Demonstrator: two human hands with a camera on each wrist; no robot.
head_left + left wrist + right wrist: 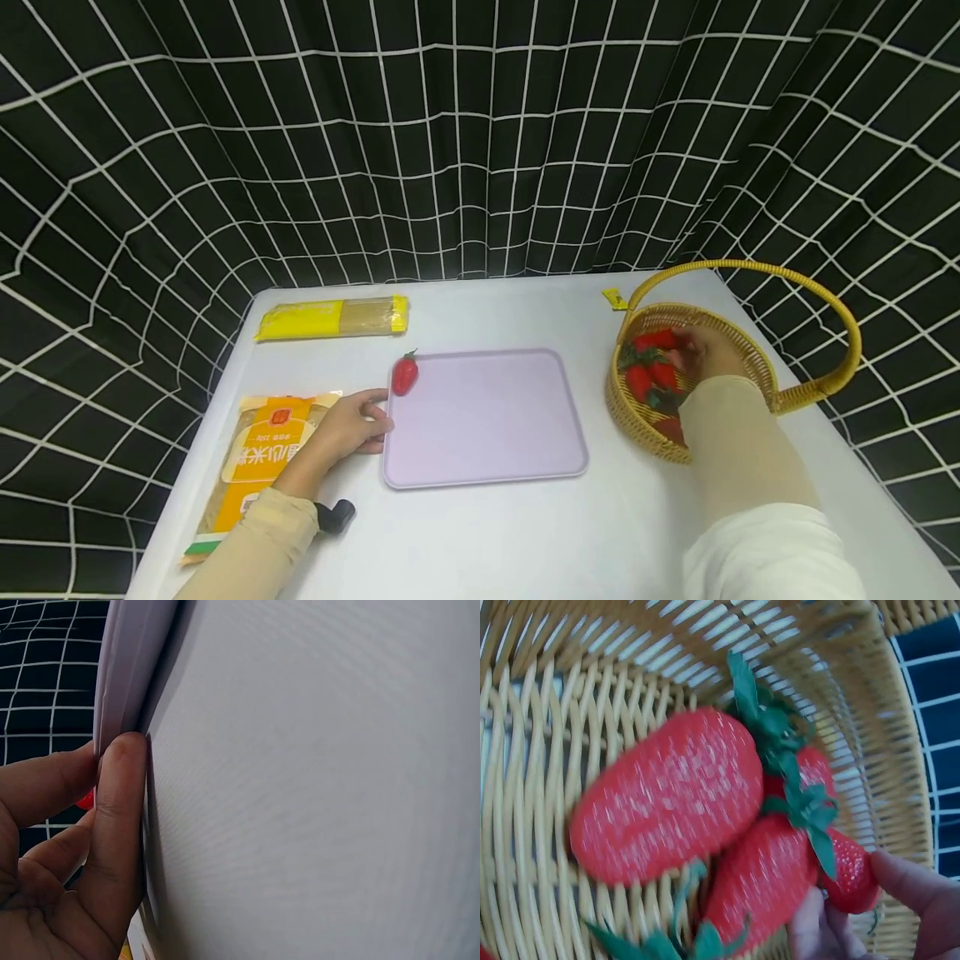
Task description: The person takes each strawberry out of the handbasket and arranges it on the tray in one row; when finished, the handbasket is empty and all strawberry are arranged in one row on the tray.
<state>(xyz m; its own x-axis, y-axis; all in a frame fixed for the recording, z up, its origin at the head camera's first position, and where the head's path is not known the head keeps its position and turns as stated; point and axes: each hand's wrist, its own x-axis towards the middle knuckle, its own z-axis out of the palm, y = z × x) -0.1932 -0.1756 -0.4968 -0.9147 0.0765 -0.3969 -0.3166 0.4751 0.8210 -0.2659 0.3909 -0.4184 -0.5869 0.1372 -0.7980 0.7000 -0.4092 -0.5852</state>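
The left hand [352, 425] pinches the left rim of a pale lilac tray [487, 425] lying on the table. In the left wrist view, its thumb and fingers [120, 795] close on either side of that rim. One red strawberry [405, 374] with a green stem sits at the tray's far left corner. Inside a wicker basket [645, 433] with a tall handle, the right hand [708, 350] pinches a small strawberry [851, 874] between thumb and fingers. Several larger strawberries [671, 799] with green leaves lie in the basket beside it.
A yellow packet of noodles [330, 318] lies at the back left. An orange food bag [262, 450] is under the left forearm. A small yellow sachet [615, 299] lies behind the basket. The basket's handle [825, 300] arches over to the right. A black grid-patterned curtain [450, 150] surrounds the table.
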